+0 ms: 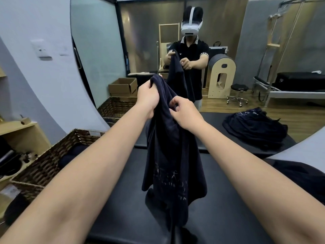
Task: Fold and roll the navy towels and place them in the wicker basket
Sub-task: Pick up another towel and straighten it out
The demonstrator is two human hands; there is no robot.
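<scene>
Over the black padded table (219,199), both hands' grip bunches one hanging navy towel (172,155), its print unreadable.

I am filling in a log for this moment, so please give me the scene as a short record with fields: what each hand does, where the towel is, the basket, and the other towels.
left hand: grips the top edge of the navy towel
right hand: pinches the same towel, lower and to the right
towel state: held up, hanging unfolded over the black padded table
wicker basket: at the left of the table, dark cloth inside
other towels: a loose pile seen in the mirror
</scene>
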